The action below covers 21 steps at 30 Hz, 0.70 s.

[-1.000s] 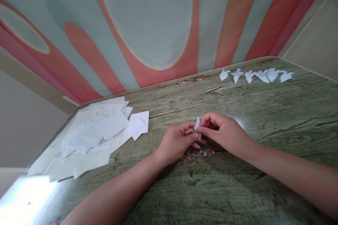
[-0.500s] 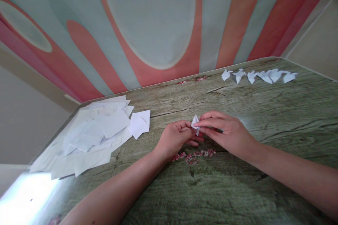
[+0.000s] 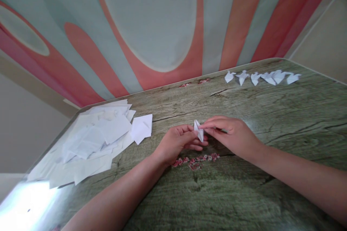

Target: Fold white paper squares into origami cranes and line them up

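A small folded piece of white paper (image 3: 198, 131), narrow and pointed at its top and bottom, is held between my two hands above the middle of the table. My left hand (image 3: 179, 140) pinches its left side with the thumb in front and the fingers behind. From the right, my right hand (image 3: 230, 131) grips the paper's right edge between thumb and fingertips. Parts of the paper are covered by the fingertips.
A spread heap of white paper sheets (image 3: 94, 133) lies on the left of the wood-patterned table (image 3: 168, 195). Beside it is a smaller stack of white squares (image 3: 142, 128). Several folded paper birds (image 3: 268, 77) stand in a row at the back right, near the patterned wall (image 3: 173, 75).
The folded paper has turned slightly, and more of its face shows between the hands. My right fingers have drawn closer together at its right edge. The whole view has shifted a little.
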Available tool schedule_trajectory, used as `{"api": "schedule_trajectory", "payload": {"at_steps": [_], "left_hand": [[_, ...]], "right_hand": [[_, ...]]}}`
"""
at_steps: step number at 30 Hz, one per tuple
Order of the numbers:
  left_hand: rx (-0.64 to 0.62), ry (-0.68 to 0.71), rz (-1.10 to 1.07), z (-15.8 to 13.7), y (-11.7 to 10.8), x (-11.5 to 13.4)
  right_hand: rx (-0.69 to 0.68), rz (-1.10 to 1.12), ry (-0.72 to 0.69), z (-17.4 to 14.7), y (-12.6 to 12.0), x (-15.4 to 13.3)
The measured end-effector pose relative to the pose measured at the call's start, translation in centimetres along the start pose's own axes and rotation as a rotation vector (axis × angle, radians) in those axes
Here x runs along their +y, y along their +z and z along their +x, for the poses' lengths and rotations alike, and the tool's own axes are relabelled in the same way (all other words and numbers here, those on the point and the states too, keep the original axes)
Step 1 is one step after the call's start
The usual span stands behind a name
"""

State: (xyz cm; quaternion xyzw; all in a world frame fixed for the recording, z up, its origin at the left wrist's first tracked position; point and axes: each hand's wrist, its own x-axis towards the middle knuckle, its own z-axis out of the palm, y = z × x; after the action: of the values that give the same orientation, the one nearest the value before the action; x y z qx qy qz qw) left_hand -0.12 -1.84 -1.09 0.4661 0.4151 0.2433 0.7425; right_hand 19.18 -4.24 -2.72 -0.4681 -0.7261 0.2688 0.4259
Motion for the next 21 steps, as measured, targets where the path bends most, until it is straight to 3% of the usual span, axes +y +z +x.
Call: {"api": "schedule_trajectory", "payload": {"at_steps": [3, 5, 14, 21], "left_hand": [[0.075, 0.056, 0.112, 0.0, 0.3, 0.1], [0.108, 0.096, 0.195, 0.0, 0.5, 0.1], [0.188, 0.239, 0.429, -0.1, 0.6, -0.3], [0.352, 0.405, 0.37, 0.3, 0.9, -0.7]], "right_hand": [[-0.022, 0.03, 0.207, 0.2, -0.2, -1.0], [-0.062, 0.041, 0.27, 0.2, -0.2, -1.4], [-0.113, 0.023, 0.327, 0.2, -0.1, -1.7], [-0.133, 0.071, 0.381, 0.2, -0.3, -1.7]]}}
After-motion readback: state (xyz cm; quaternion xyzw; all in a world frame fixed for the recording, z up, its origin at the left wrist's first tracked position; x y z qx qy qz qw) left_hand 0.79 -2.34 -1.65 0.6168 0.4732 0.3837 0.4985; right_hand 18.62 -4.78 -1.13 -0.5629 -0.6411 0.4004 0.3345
